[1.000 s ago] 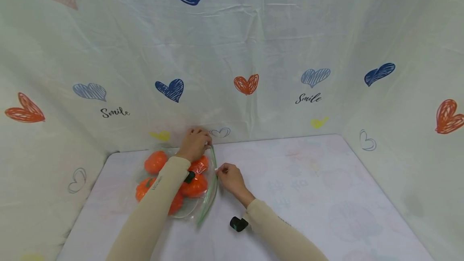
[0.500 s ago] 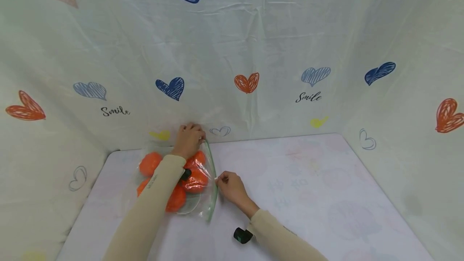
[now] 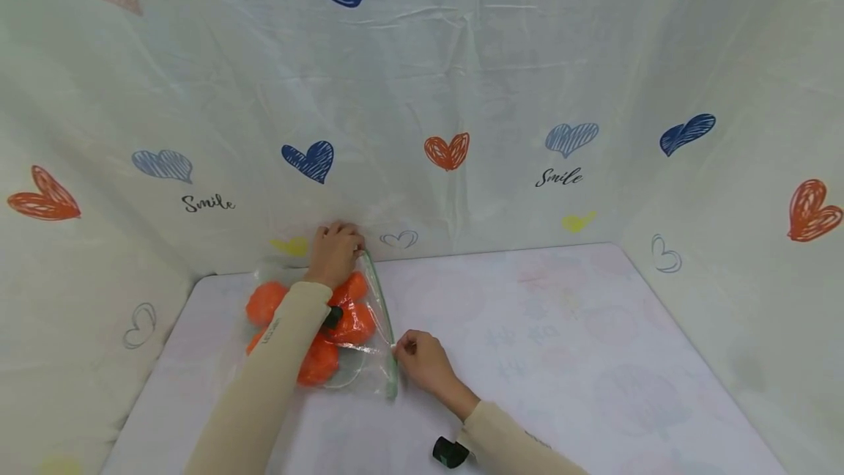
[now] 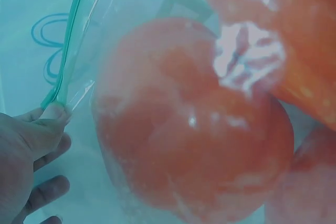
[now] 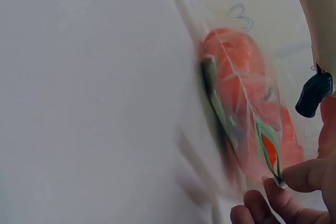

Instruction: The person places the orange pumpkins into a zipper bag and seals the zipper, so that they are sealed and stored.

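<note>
A clear zip bag [image 3: 377, 374] with a green zip strip [image 3: 379, 290] lies at the table's back left. Through its film show several orange-red, lobed vegetables that look like bell peppers [image 3: 319, 362], plus a pale round rim. At the strip's far end my left hand [image 3: 335, 253] pinches the corner between thumb and finger, as the left wrist view shows on the green strip [image 4: 65, 61]. My right hand [image 3: 423, 362] pinches a small white slider [image 3: 393, 347] on the strip, toward its near end. In the right wrist view the green-edged mouth [image 5: 268, 145] gapes beside these fingertips.
A pale cloth wall [image 3: 501, 204] printed with hearts rises right behind the bag. The white table [image 3: 560, 387] stretches to the right. Black wrist cameras [image 3: 450, 452] stick out from both sleeves; my left forearm [image 3: 264, 380] crosses over part of the bag.
My right hand has slid toward me along the strip with the slider. My left hand has shifted slightly left, still holding the far corner, and the strip is pulled straighter.
</note>
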The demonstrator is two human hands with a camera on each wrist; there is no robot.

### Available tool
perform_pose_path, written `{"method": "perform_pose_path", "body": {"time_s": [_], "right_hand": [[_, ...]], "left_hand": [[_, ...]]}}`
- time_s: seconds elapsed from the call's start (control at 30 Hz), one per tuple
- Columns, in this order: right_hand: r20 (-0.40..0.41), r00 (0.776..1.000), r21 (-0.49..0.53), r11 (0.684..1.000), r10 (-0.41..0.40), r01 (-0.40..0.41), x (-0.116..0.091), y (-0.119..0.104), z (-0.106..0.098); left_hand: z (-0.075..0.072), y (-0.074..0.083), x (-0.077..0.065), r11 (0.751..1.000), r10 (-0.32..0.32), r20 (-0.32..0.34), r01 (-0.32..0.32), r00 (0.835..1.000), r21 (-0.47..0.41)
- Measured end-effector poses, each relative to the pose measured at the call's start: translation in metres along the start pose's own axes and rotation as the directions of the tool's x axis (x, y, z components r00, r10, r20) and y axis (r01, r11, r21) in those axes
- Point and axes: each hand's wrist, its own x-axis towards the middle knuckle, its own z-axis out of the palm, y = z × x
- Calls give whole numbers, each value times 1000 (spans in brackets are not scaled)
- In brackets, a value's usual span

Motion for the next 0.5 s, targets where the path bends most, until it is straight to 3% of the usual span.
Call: {"method": "perform_pose_path", "body": {"time_s": [0.5], "right_hand": [[35,999,-89,995,-32,35,-38,1,0]], "left_hand": [[-3,-8,-4,997,-83,-26,83,996,-2]]}}
